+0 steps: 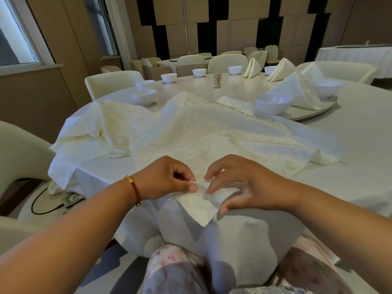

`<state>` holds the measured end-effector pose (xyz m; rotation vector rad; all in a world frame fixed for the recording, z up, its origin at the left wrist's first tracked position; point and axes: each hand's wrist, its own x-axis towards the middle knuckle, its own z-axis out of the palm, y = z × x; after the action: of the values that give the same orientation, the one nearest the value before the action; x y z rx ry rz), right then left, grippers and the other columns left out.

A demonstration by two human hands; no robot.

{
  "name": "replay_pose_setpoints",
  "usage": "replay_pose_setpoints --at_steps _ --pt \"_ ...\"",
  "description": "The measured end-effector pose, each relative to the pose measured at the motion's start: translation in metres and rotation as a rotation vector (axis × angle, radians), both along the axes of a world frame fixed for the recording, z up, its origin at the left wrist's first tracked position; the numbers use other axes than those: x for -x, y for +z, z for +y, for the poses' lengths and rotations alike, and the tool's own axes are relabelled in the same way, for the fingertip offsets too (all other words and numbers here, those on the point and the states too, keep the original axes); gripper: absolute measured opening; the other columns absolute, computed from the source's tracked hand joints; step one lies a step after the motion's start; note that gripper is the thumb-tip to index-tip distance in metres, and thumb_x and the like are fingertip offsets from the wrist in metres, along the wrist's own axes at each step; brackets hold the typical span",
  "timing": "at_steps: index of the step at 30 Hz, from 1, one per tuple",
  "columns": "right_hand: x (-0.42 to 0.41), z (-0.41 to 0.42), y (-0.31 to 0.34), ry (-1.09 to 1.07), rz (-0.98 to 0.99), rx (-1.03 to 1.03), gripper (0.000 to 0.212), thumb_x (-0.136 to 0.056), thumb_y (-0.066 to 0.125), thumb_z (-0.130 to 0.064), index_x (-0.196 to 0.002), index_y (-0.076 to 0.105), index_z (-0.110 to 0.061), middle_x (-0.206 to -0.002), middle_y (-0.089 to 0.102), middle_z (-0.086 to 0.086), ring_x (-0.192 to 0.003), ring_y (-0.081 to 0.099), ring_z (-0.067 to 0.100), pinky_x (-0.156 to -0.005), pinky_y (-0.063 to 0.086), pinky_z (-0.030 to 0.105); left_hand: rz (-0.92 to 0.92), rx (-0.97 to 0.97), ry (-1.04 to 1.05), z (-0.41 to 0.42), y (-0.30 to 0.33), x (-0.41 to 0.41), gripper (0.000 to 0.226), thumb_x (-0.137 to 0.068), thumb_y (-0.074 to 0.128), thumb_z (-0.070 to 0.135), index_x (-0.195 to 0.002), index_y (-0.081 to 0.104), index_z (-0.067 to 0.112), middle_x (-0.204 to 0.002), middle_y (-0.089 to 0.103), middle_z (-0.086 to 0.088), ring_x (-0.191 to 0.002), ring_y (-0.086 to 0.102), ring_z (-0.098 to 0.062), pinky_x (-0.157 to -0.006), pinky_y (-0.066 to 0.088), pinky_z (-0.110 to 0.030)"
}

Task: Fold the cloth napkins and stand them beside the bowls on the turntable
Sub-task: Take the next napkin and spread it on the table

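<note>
Both hands are at the near table edge working one corner of a cream napkin (199,205). The left hand (167,181) pinches the fold between thumb and curled fingers. The right hand (239,183) is just beside it, fingers bent, fingertips (209,190) pressing the cloth, thumb on its zigzag edge. More loose napkins (191,132) lie spread past the hands, and beyond those, bowls (273,103) on the turntable (307,115) with folded napkins (297,90) standing further right.

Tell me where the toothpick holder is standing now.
In the head view, the toothpick holder stands upright on the turntable, near its centre, apart from the ring of white bowls.
</note>
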<state>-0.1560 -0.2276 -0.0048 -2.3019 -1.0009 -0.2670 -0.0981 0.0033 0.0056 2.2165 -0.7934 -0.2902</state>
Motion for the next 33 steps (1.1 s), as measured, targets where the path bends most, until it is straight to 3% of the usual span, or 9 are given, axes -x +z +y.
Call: replay_pose_setpoints --at_steps 4,8,11,14,17,20,24,29,33 --pt "-0.002 0.004 0.003 -0.088 0.078 -0.171 0.004 -0.079 0.075 -0.028 -0.077 0.075 -0.025 -0.096 0.069 -0.013 -0.093 0.063 0.008 -0.082 0.050 0.029 -0.027 0.009 -0.005 0.003 0.001 -0.001 0.005 -0.080 0.076 0.025 -0.080 0.075 0.020 -0.075 0.071 0.005 -0.068 0.061 -0.007 -0.068 0.050 -0.020" --pt "-0.001 0.003 0.016 -0.348 0.174 -0.261 0.021 -0.093 0.060 -0.030 -0.075 0.059 -0.020 -0.071 0.062 -0.010 -0.067 0.055 0.001 -0.064 0.044 0.023 -0.013 0.124 -0.061 0.022 0.009 0.003 0.064 -0.068 0.052 0.081 -0.100 0.071 0.029 -0.101 0.071 0.009 -0.092 0.065 -0.006 -0.083 0.049 -0.018" --pt "0.002 -0.005 0.027 -0.496 0.267 -0.294 0.030 -0.095 0.053 -0.036 -0.074 0.051 -0.015 -0.062 0.049 -0.008 -0.055 0.043 0.005 -0.056 0.035 0.025 -0.022 0.068 -0.070 0.035 0.014 0.008 0.070 -0.060 0.064 0.079 -0.101 0.072 0.023 -0.102 0.071 0.001 -0.094 0.066 -0.013 -0.088 0.052 -0.031" --pt "0.016 -0.018 0.039 -0.548 0.313 -0.322 0.033 -0.095 0.052 -0.036 -0.069 0.049 -0.015 -0.057 0.044 -0.007 -0.049 0.038 0.006 -0.053 0.030 0.026 -0.137 -0.039 -0.007 0.037 0.015 0.014 0.088 -0.058 0.055 0.087 -0.093 0.072 0.007 -0.090 0.071 -0.009 -0.084 0.066 -0.023 -0.085 0.051 -0.044" --pt "0.035 -0.031 0.052 -0.525 0.354 -0.358 0.036 -0.093 0.056 -0.036 -0.062 0.048 -0.019 -0.054 0.040 -0.007 -0.048 0.033 0.006 -0.055 0.025 0.027 -0.104 -0.003 -0.066 0.031 0.023 0.025 0.095 -0.062 0.056 0.083 -0.090 0.065 -0.007 -0.088 0.064 -0.025 -0.079 0.062 -0.037 -0.081 0.053 -0.047" --pt "0.054 -0.042 0.068 -0.422 0.470 -0.465 0.037 -0.075 0.067 -0.053 -0.058 0.051 -0.023 -0.066 0.035 0.003 -0.065 0.029 0.019 -0.064 0.023 0.032 0.049 0.062 -0.120 0.025 0.039 0.038 0.085 -0.061 0.068 0.074 -0.088 0.066 -0.007 -0.084 0.064 -0.027 -0.068 0.059 -0.023 -0.069 0.051 -0.030" --pt "0.056 -0.050 0.080 -0.395 0.520 -0.538 0.032 -0.073 0.060 -0.049 -0.059 0.051 -0.022 -0.069 0.032 0.004 -0.071 0.026 0.021 -0.068 0.022 0.033 0.112 0.006 -0.132 0.017 0.049 0.043 0.072 -0.076 0.067 0.057 -0.092 0.059 -0.013 -0.086 0.061 -0.030 -0.073 0.056 -0.022 -0.071 0.048 -0.032" --pt "-0.010 -0.046 0.057 -0.664 0.373 -0.133 0.029 -0.093 0.058 -0.034 -0.070 0.056 -0.016 -0.069 0.049 0.001 -0.069 0.042 0.017 -0.064 0.029 0.031 -0.104 -0.258 0.131 0.001 0.025 0.011 0.038 -0.089 0.062 0.036 -0.064 0.045 0.013 -0.057 0.041 0.007 -0.054 0.037 -0.004 -0.060 0.034 -0.022" --pt "-0.073 -0.040 0.043 -0.701 0.310 0.068 0.024 -0.094 0.056 -0.028 -0.078 0.056 -0.010 -0.078 0.056 0.003 -0.074 0.048 0.016 -0.056 0.029 0.026 -0.202 -0.340 0.256 -0.004 0.013 -0.020 0.045 -0.090 0.062 0.034 -0.060 0.032 0.017 -0.060 0.032 0.003 -0.057 0.029 -0.011 -0.056 0.026 -0.026"
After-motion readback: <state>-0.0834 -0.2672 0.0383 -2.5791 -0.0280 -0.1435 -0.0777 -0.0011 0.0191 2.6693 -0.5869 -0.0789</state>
